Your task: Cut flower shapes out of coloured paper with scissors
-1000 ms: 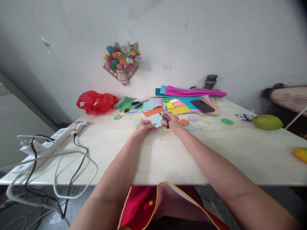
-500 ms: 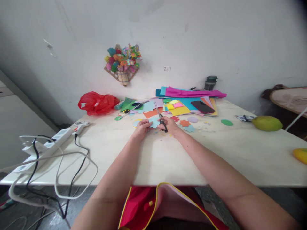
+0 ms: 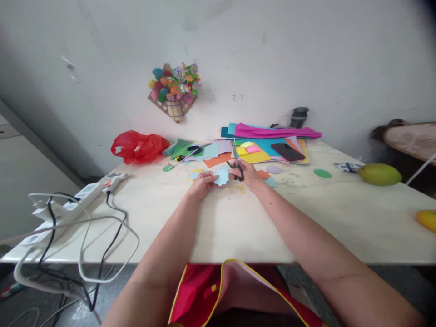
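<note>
Between my hands is a light blue paper flower [image 3: 222,176] with a scalloped edge. My left hand [image 3: 204,181] pinches its left side. Dark-handled scissors [image 3: 237,170] are in my right hand [image 3: 247,173], blades pointing up and away from me; its fingertips also reach the flower's right edge. An orange paper flower [image 3: 263,174] and a lilac paper oval [image 3: 273,169] lie to the right of that hand. By my left hand rests a pale blue and yellow cutout [image 3: 195,174]. Small paper scraps [image 3: 235,189] are scattered below the scissors.
Coloured sheets [image 3: 218,160] and a dark phone [image 3: 288,151] lie at the back. A red plastic bag [image 3: 138,146] sits back left, power strips [image 3: 80,200] with loose cables at left. Green fruit [image 3: 379,175] and a green oval [image 3: 322,173] are at right.
The scissors have swung to point more straight away from me and shifted right with my right hand. The blue flower has moved slightly right and turned between my fingers.
</note>
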`<state>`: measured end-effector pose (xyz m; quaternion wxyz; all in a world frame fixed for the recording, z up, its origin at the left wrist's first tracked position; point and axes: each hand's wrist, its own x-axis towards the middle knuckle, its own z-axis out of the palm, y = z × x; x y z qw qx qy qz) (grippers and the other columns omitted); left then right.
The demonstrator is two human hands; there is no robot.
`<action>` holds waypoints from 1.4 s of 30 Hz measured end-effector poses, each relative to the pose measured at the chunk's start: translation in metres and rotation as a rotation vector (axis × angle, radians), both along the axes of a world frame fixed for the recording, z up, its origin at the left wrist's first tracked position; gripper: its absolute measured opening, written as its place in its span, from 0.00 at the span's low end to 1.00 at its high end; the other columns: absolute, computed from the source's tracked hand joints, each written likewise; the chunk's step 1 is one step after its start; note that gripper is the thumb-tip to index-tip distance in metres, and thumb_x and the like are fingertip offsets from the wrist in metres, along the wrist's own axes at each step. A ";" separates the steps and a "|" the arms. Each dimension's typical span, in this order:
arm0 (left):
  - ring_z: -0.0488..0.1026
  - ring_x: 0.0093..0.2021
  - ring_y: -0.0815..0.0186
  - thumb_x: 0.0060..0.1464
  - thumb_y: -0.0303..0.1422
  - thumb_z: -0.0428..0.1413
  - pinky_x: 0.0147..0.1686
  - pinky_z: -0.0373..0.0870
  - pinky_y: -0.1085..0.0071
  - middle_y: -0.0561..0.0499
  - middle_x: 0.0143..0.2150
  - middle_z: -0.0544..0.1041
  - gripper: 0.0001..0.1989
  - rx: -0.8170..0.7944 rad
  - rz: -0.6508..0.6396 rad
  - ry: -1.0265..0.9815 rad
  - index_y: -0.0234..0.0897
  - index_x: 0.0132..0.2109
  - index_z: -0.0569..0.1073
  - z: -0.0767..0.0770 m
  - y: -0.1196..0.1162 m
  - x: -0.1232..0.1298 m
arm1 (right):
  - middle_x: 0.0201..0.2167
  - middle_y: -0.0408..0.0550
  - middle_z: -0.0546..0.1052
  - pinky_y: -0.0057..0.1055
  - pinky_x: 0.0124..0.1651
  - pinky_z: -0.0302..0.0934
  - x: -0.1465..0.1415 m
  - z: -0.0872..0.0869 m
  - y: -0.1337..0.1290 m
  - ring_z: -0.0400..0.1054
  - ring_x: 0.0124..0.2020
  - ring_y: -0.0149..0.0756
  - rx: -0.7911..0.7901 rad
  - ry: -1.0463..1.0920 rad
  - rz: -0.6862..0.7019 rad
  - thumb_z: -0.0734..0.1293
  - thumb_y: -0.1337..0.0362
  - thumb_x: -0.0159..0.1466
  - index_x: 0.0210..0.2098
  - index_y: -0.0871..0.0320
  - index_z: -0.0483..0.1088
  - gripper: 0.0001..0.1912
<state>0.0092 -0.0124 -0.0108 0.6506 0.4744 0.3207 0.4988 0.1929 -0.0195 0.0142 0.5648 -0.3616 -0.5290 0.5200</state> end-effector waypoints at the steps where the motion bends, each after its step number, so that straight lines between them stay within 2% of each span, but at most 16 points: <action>1: 0.72 0.23 0.67 0.34 0.32 0.66 0.26 0.72 0.69 0.51 0.24 0.74 0.14 0.002 -0.009 0.013 0.32 0.25 0.68 0.000 0.000 0.000 | 0.18 0.36 0.68 0.22 0.18 0.53 -0.001 0.000 0.000 0.63 0.16 0.25 -0.004 0.011 0.000 0.72 0.64 0.42 0.32 0.59 0.64 0.19; 14: 0.71 0.22 0.68 0.35 0.34 0.66 0.24 0.70 0.70 0.51 0.22 0.73 0.14 0.004 0.010 0.029 0.31 0.25 0.70 -0.001 0.001 0.000 | 0.18 0.36 0.70 0.25 0.25 0.62 -0.008 -0.003 0.001 0.64 0.19 0.26 0.005 0.000 0.080 0.70 0.70 0.39 0.31 0.59 0.66 0.18; 22: 0.69 0.20 0.68 0.40 0.35 0.62 0.22 0.69 0.70 0.50 0.21 0.72 0.11 -0.016 0.076 -0.008 0.30 0.27 0.72 -0.002 0.004 0.002 | 0.17 0.36 0.69 0.26 0.25 0.62 -0.007 -0.005 0.002 0.64 0.19 0.27 0.031 -0.045 0.089 0.69 0.69 0.40 0.32 0.58 0.66 0.18; 27: 0.70 0.21 0.67 0.49 0.41 0.56 0.23 0.70 0.69 0.49 0.21 0.72 0.14 -0.099 0.110 -0.049 0.32 0.27 0.70 0.000 0.005 0.002 | 0.18 0.36 0.69 0.27 0.26 0.63 -0.006 -0.007 0.004 0.65 0.19 0.27 0.045 -0.049 0.068 0.69 0.69 0.40 0.32 0.58 0.67 0.18; 30: 0.71 0.21 0.66 0.51 0.46 0.53 0.22 0.70 0.69 0.48 0.21 0.72 0.19 -0.120 0.098 -0.036 0.32 0.26 0.69 0.003 0.005 0.001 | 0.17 0.36 0.68 0.27 0.26 0.63 -0.006 -0.007 0.005 0.64 0.19 0.27 0.045 -0.050 0.052 0.69 0.69 0.41 0.32 0.58 0.67 0.17; 34: 0.69 0.18 0.67 0.47 0.52 0.54 0.18 0.67 0.72 0.49 0.18 0.72 0.23 -0.075 0.069 0.008 0.32 0.27 0.70 0.004 0.003 0.000 | 0.16 0.35 0.66 0.27 0.26 0.64 -0.006 -0.007 0.005 0.63 0.19 0.26 0.049 -0.048 0.034 0.69 0.68 0.41 0.31 0.58 0.67 0.17; 39: 0.57 0.08 0.73 0.40 0.44 0.62 0.09 0.51 0.77 0.56 0.10 0.65 0.18 0.080 0.062 0.109 0.34 0.27 0.68 0.001 0.000 -0.002 | 0.16 0.35 0.67 0.28 0.26 0.64 -0.007 -0.007 0.007 0.63 0.19 0.28 0.042 -0.044 0.014 0.69 0.69 0.40 0.31 0.58 0.66 0.17; 42: 0.56 0.08 0.75 0.37 0.40 0.65 0.09 0.50 0.78 0.58 0.10 0.65 0.17 0.064 0.046 0.149 0.33 0.30 0.69 0.001 -0.001 -0.002 | 0.16 0.35 0.68 0.28 0.25 0.63 -0.007 -0.008 0.008 0.63 0.19 0.28 0.040 -0.047 -0.008 0.68 0.69 0.39 0.31 0.57 0.66 0.17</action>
